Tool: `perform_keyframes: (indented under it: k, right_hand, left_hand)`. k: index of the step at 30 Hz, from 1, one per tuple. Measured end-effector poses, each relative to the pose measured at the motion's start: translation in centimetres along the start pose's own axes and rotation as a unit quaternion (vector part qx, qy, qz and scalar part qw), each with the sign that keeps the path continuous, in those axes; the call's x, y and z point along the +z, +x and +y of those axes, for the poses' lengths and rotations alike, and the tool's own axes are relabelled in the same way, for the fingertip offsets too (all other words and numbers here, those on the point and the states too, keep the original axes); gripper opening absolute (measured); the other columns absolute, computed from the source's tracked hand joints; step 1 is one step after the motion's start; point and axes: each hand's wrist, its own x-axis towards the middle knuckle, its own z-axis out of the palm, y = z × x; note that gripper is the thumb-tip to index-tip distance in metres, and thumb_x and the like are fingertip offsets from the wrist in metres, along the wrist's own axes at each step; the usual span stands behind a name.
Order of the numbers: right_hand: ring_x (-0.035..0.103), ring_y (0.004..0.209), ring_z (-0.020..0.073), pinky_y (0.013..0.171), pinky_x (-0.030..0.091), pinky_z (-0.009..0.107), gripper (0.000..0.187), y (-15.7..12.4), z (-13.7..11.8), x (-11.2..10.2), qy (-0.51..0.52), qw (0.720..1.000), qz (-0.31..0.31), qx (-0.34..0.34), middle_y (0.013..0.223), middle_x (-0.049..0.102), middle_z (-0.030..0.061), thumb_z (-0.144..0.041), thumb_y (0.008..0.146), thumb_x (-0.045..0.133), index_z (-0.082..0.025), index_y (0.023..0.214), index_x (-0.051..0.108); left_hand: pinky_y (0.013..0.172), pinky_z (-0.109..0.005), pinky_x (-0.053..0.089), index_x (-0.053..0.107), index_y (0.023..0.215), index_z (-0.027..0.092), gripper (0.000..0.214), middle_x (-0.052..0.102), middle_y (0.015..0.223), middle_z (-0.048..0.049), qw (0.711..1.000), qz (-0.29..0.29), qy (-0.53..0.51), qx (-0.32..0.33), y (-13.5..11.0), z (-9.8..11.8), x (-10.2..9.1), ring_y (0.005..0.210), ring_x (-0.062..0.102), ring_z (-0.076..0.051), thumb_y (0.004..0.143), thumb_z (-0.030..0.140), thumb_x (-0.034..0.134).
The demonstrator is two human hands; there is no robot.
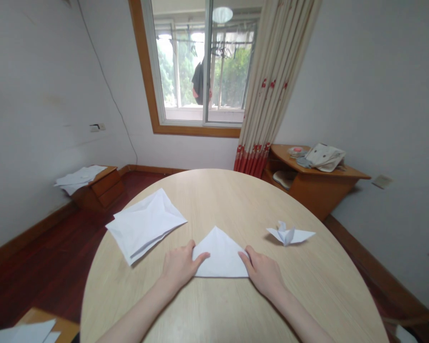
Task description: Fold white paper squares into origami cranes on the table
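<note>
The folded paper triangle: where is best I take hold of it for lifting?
Take the triangle at its two lower corners, by the left hand and right hand, coming under from the near side. It lies flat on the table, so only thin edges offer a grip.

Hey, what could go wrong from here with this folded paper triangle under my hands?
The folded paper triangle is held only at its side corners by the left hand and right hand, so its layers might slip out of line. The paper crane sits near the right hand and could get crushed by a careless sweep. The loose folded sheet lies close to the left hand and might get nudged.
</note>
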Motion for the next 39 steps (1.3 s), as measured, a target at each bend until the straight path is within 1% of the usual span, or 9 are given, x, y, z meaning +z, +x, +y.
perform_keyframes:
  k: [4, 11, 16, 19, 21, 27, 33, 36, 39]
  right_hand:
    - [0.068, 0.075, 0.0239, 0.053, 0.032, 0.027, 0.029, -0.1, -0.2, -0.3, -0.02, 1.0, -0.002, -0.005, 0.082, 0.071, 0.0083, -0.032, 0.1, 0.029, -0.02, 0.09, 0.054]
    - [0.064, 0.076, 0.0227, 0.06, 0.039, 0.029, 0.033, -0.1, -0.1, 0.4, 0.001, 0.998, 0.048, -0.034, 0.08, 0.066, 0.008, -0.032, 0.099, 0.026, -0.02, 0.087, 0.054]
    - [0.06, 0.091, 0.0263, 0.076, 0.044, 0.036, 0.024, 0.0, -0.3, 0.5, 0.018, 0.993, 0.093, -0.071, 0.097, 0.065, 0.012, -0.022, 0.096, 0.034, -0.016, 0.104, 0.056]
    - [0.057, 0.104, 0.0283, 0.087, 0.045, 0.042, 0.029, -0.1, -0.6, 0.8, 0.033, 0.985, 0.123, -0.112, 0.112, 0.062, 0.0154, -0.014, 0.092, 0.036, -0.013, 0.114, 0.055]
    - [0.053, 0.113, 0.0284, 0.095, 0.043, 0.044, 0.035, -0.2, -0.9, 1.2, 0.046, 0.979, 0.129, -0.151, 0.122, 0.059, 0.0163, -0.011, 0.091, 0.034, -0.012, 0.119, 0.055]
    - [0.049, 0.125, 0.0251, 0.104, 0.042, 0.045, 0.04, -0.8, -1.9, 2.5, 0.119, 0.968, 0.089, -0.203, 0.135, 0.053, 0.0154, -0.018, 0.095, 0.033, -0.011, 0.13, 0.051]
    - [0.037, 0.134, 0.0258, 0.109, 0.038, 0.046, 0.046, -0.8, -2.1, 3.0, 0.131, 0.969, 0.049, -0.206, 0.144, 0.041, 0.0168, -0.027, 0.098, 0.031, -0.007, 0.137, 0.045]
    - [0.031, 0.138, 0.026, 0.111, 0.034, 0.046, 0.049, -0.8, -2.1, 3.0, 0.113, 0.97, 0.029, -0.212, 0.148, 0.036, 0.0159, -0.029, 0.099, 0.029, -0.007, 0.14, 0.04]
    - [0.023, 0.14, 0.0258, 0.113, 0.03, 0.046, 0.052, -0.9, -2.2, 2.7, 0.098, 0.974, -0.001, -0.205, 0.151, 0.028, 0.0151, -0.031, 0.099, 0.028, -0.006, 0.143, 0.034]
  left_hand:
    - [0.063, -0.031, 0.043, 0.057, 0.101, 0.018, 0.049, 0.072, 0.087, -0.0113, 1.0, -0.013, -0.006, -0.005, 0.0, 0.0, 0.0, 0.083, 0.068, -0.031, 0.09, 0.062, 0.04]
    - [0.063, -0.031, 0.043, 0.054, 0.104, 0.018, 0.042, 0.071, 0.091, -0.0099, 1.0, -0.015, -0.014, 0.011, -0.2, 0.0, 0.1, 0.084, 0.068, -0.03, 0.093, 0.055, 0.039]
    - [0.063, -0.031, 0.044, 0.053, 0.11, 0.017, 0.04, 0.07, 0.093, -0.0099, 1.0, -0.02, 0.0, 0.02, -0.3, 0.1, 0.5, 0.084, 0.067, -0.029, 0.095, 0.051, 0.038]
    - [0.064, -0.031, 0.044, 0.053, 0.112, 0.017, 0.039, 0.068, 0.094, -0.0097, 0.999, -0.013, 0.022, 0.031, -0.3, 0.4, 0.5, 0.084, 0.066, -0.028, 0.095, 0.049, 0.039]
    - [0.068, -0.033, 0.045, 0.054, 0.111, 0.016, 0.035, 0.066, 0.097, -0.0104, 0.997, 0.016, 0.043, 0.055, -0.5, 0.7, 0.5, 0.089, 0.063, -0.029, 0.096, 0.045, 0.042]
    - [0.082, -0.042, 0.043, 0.053, 0.12, 0.015, 0.03, 0.061, 0.111, -0.014, 0.986, 0.104, 0.066, 0.114, -1.0, 1.4, 0.7, 0.1, 0.055, -0.031, 0.094, 0.029, 0.046]
    - [0.096, -0.046, 0.042, 0.052, 0.123, 0.013, 0.034, 0.057, 0.126, -0.0159, 0.968, 0.159, -0.004, 0.196, -1.2, 1.6, 3.2, 0.117, 0.051, -0.031, 0.093, 0.025, 0.041]
    - [0.102, -0.044, 0.041, 0.05, 0.127, 0.008, 0.039, 0.053, 0.134, -0.0169, 0.958, 0.154, -0.018, 0.242, -1.3, 1.7, 4.6, 0.126, 0.047, -0.029, 0.094, 0.026, 0.04]
    - [0.105, -0.041, 0.041, 0.045, 0.133, 0.007, 0.043, 0.046, 0.14, -0.0164, 0.957, 0.117, -0.025, 0.265, -1.3, 1.8, 5.2, 0.131, 0.042, -0.026, 0.095, 0.026, 0.037]
